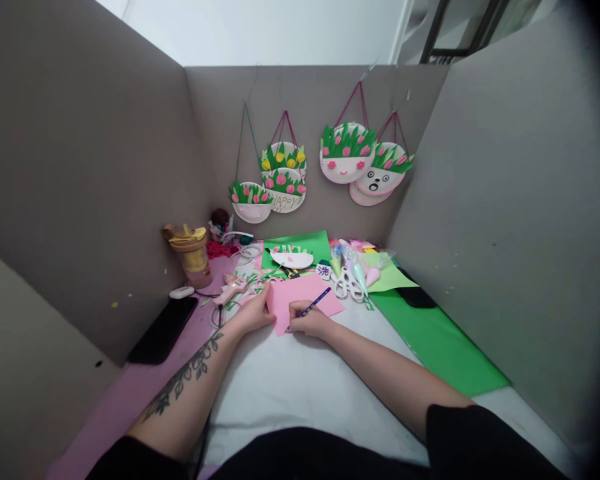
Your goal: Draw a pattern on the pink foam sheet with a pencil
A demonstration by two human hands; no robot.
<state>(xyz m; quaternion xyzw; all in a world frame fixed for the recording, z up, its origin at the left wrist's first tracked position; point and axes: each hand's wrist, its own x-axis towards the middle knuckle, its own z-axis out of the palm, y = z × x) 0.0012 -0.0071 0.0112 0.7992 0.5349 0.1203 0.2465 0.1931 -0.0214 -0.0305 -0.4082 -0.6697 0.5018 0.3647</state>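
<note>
A pink paper sheet (pixel 307 295) lies on the white desk (pixel 290 380) in front of me. My left hand (pixel 256 312) rests on the sheet's left edge, fingers pressed flat on it, holding it down. My right hand (pixel 310 323) is closed round a blue pencil (pixel 316 303) whose tip touches the sheet near its lower edge. Just beyond the sheet lie white-handled scissors (pixel 347 284) and a half paper plate with green leaves (pixel 291 257) on a green sheet (pixel 300 244).
Grey partition walls enclose the desk on three sides; several paper-plate flower baskets (pixel 280 180) hang on the back wall. A large green sheet (pixel 437 340) lies right, a black phone (pixel 163 329) and a yellow-lidded cup (pixel 193 256) left, a glue gun (pixel 231 288) nearby.
</note>
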